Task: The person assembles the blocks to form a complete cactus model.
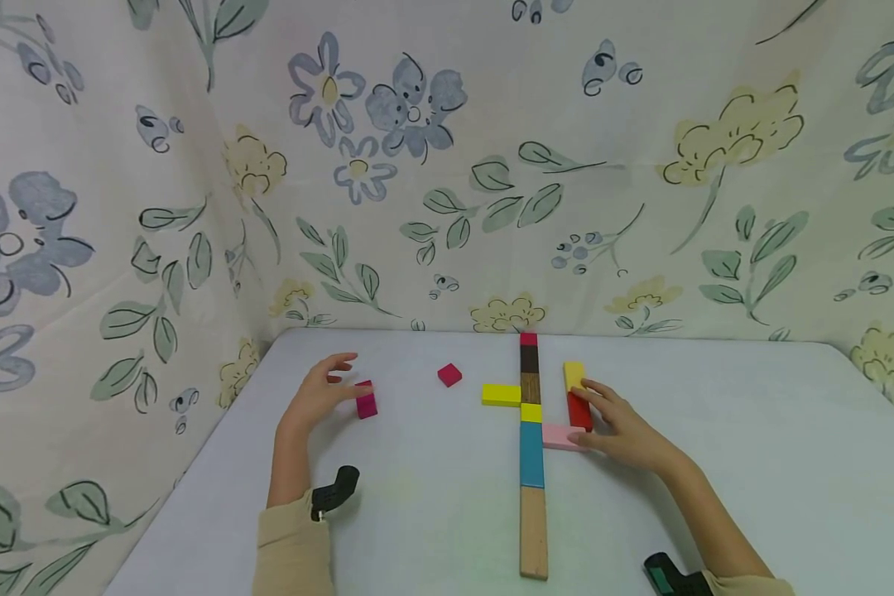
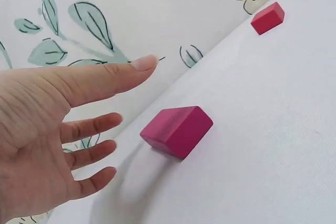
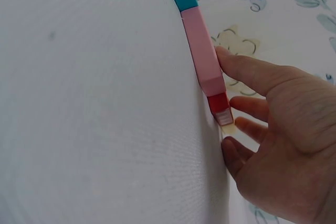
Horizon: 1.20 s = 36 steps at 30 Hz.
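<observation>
My left hand [image 1: 316, 403] hovers beside a magenta block [image 2: 176, 132] with fingers loosely spread; in the left wrist view a gap separates them. Toward the right, a pink block [image 1: 557, 436] juts out from a long row of blocks. A red block [image 1: 578, 412] stands at its outer end, and a yellow block [image 1: 574, 375] continues beyond that. My right hand [image 1: 626, 432] is at these blocks, its thumb touching the pink one. Its relaxed fingers reach toward the red and yellow blocks; contact there is hard to tell.
The row runs from a tan block [image 1: 533, 530] through a blue block [image 1: 532, 455], a small yellow block [image 1: 531, 412] and brown blocks [image 1: 530, 387] to a red end [image 1: 528, 338]. Another yellow block [image 1: 501, 395] juts left. A red cube [image 1: 449, 375] lies apart. Floral cloth [image 1: 447, 248] hangs behind.
</observation>
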Tool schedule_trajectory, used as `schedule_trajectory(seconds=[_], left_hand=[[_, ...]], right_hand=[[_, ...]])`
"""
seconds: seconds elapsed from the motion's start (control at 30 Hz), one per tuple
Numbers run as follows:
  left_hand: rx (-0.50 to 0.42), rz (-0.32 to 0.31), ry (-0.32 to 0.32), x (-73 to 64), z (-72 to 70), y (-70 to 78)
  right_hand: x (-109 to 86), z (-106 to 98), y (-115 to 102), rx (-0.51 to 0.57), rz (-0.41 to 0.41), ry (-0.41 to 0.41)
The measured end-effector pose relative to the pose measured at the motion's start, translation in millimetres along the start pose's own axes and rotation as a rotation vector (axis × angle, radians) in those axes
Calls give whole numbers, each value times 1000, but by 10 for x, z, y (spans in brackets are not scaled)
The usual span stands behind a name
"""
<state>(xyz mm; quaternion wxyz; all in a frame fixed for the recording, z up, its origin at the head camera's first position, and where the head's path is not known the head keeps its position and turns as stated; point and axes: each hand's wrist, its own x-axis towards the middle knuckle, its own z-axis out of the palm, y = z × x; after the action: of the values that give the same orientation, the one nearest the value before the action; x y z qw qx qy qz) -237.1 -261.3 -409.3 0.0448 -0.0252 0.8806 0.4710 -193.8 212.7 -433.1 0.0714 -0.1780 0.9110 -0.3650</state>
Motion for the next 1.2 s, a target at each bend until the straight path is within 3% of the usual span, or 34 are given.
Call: schedule_trajectory(seconds=[0.2, 0.37, 0.8, 1.2], left_hand=[[26, 17, -87, -22, -14, -98], [44, 18, -121, -37, -3, -135], [43, 9, -104, -6, 56, -249], [33, 22, -99, -13, 58, -203]], right_hand=[[2, 1, 6, -1, -5, 1], [6, 7, 8, -2, -7, 5], [3, 4, -9, 4, 10, -5], [1, -1, -16, 11, 15, -14]])
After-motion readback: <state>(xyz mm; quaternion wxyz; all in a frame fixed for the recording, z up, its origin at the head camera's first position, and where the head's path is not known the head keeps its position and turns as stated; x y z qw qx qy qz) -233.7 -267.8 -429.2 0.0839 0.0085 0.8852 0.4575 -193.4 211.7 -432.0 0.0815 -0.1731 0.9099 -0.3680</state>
